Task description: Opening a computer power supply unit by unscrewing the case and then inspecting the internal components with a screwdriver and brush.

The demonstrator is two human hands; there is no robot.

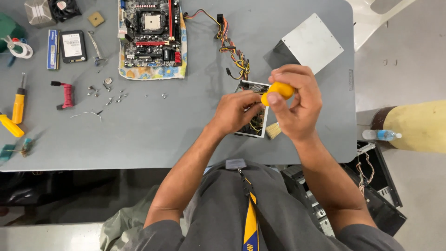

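Hands: right (295, 104) grips yellow handle (278, 89); left (234, 111) apparently steadies box (254, 111).

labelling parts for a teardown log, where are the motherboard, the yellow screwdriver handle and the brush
motherboard (151, 30): head view, centre of the board
yellow screwdriver handle (278, 89): head view, part showing between the fingers
brush (273, 131): head view, bristle tips

Motherboard (151, 32) on floral cloth, loose screws (109, 93), yellow screwdrivers (17, 106), SSD (73, 46), RAM stick (53, 49).
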